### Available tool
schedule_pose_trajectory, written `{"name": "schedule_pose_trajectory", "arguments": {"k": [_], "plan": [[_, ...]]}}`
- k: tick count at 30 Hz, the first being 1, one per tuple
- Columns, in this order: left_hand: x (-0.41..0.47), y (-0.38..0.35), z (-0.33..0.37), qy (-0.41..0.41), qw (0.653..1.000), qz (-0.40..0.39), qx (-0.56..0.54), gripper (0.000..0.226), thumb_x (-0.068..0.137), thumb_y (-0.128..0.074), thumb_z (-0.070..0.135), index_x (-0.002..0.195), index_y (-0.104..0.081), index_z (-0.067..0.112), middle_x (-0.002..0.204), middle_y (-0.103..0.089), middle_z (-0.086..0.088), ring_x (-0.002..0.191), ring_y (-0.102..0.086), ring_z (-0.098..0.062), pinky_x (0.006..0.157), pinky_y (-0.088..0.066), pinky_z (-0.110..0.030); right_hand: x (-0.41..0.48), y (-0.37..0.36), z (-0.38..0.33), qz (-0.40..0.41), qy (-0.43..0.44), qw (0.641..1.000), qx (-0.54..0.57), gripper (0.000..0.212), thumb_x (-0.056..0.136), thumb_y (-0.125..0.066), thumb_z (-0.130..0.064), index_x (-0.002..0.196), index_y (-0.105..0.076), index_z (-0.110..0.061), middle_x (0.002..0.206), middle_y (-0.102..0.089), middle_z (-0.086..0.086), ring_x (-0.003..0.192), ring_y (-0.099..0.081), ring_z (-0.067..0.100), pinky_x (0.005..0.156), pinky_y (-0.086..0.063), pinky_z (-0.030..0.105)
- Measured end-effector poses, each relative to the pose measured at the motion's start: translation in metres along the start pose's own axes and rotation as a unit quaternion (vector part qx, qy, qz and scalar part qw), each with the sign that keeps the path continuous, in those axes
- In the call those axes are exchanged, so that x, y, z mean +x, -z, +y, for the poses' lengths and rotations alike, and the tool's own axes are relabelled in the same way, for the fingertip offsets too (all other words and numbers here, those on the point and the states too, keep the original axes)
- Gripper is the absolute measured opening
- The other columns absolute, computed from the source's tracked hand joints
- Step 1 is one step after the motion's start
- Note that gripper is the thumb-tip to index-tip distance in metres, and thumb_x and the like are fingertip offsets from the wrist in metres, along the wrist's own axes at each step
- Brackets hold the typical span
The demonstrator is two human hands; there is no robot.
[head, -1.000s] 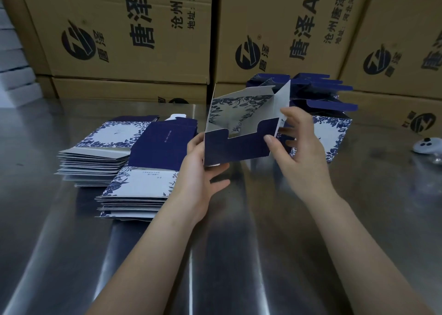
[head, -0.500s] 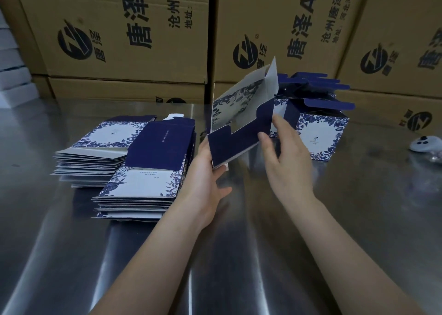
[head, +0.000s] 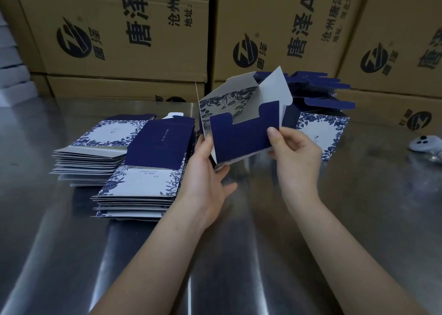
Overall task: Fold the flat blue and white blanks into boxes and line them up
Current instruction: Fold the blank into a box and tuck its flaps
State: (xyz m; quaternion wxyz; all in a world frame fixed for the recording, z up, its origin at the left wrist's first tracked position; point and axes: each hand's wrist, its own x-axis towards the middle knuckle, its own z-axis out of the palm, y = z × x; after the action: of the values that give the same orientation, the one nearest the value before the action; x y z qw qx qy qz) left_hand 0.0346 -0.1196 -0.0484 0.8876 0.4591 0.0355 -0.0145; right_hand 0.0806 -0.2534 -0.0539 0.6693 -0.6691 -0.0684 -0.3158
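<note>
1. Blank (head: 244, 133): thin card, navy matte outside, grey-white inside, floral print on one panel; flaps have notched, stepped edges
2. Table (head: 239, 255): brushed steel, shiny, streaked reflections; brown corrugated cartons (head: 124, 34) stacked behind
3. Blank is held above the table, between both hands, part-opened into a box shape with top flaps up
4. Left hand (head: 205, 178) grips its lower left edge, thumb on the navy panel, fingers underneath
5. Right hand (head: 296, 152) pinches the right edge of the navy flap, thumb on front
6. Two flat stacks (head: 134, 168) lie left of the left hand; folded boxes (head: 320, 128) stand behind the right hand
7. White controller (head: 423, 143) at far right
</note>
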Motion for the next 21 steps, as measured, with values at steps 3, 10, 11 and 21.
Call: {"name": "schedule_pose_trajectory", "arguments": {"k": [3, 10, 11, 21], "plan": [[0.001, -0.003, -0.006, -0.020, 0.999, 0.021, 0.036, 0.050, 0.098, -0.044, 0.059, 0.146, -0.037, 0.048, 0.137, -0.055, 0.015, 0.127, -0.051, -0.022, 0.107, -0.032, -0.060, -0.002, 0.000, -0.002, 0.029, -0.003, 1.000, -0.011, 0.034, 0.086, -0.071, -0.025, 0.064, -0.069, -0.050, 0.076, -0.071, -0.023, 0.077, -0.068, -0.001, 0.080, -0.058, 0.034], [0.008, 0.002, -0.022, -0.180, 0.955, 0.053, 0.230, 0.058, 0.097, -0.022, 0.060, 0.149, -0.031, 0.037, 0.144, -0.047, 0.013, 0.128, -0.054, -0.017, 0.101, -0.048, -0.032, -0.005, -0.002, -0.001, 0.063, 0.016, 0.995, -0.075, 0.007, 0.086, -0.071, -0.027, 0.084, -0.069, -0.033, 0.075, -0.069, -0.020, 0.077, -0.067, 0.006, 0.078, -0.057, 0.043], [0.008, 0.004, -0.023, -0.199, 0.949, 0.064, 0.238, 0.052, 0.097, -0.022, 0.059, 0.142, -0.038, 0.039, 0.135, -0.053, 0.015, 0.122, -0.058, -0.017, 0.092, -0.050, -0.027, -0.006, -0.003, -0.001, 0.061, 0.027, 0.994, -0.088, 0.002, 0.086, -0.070, -0.028, 0.088, -0.071, -0.029, 0.077, -0.069, -0.018, 0.077, -0.067, 0.008, 0.078, -0.057, 0.044], [0.012, 0.016, -0.023, -0.286, 0.886, 0.156, 0.331, 0.049, 0.102, -0.027, 0.053, 0.134, -0.052, 0.026, 0.103, -0.064, 0.017, 0.093, -0.065, -0.003, 0.083, -0.059, -0.046, -0.015, -0.005, 0.000, 0.053, 0.224, 0.942, -0.243, 0.025, 0.092, -0.062, -0.024, 0.100, -0.072, -0.003, 0.080, -0.071, 0.004, 0.067, -0.052, 0.004, 0.066, -0.036, 0.002]]}}
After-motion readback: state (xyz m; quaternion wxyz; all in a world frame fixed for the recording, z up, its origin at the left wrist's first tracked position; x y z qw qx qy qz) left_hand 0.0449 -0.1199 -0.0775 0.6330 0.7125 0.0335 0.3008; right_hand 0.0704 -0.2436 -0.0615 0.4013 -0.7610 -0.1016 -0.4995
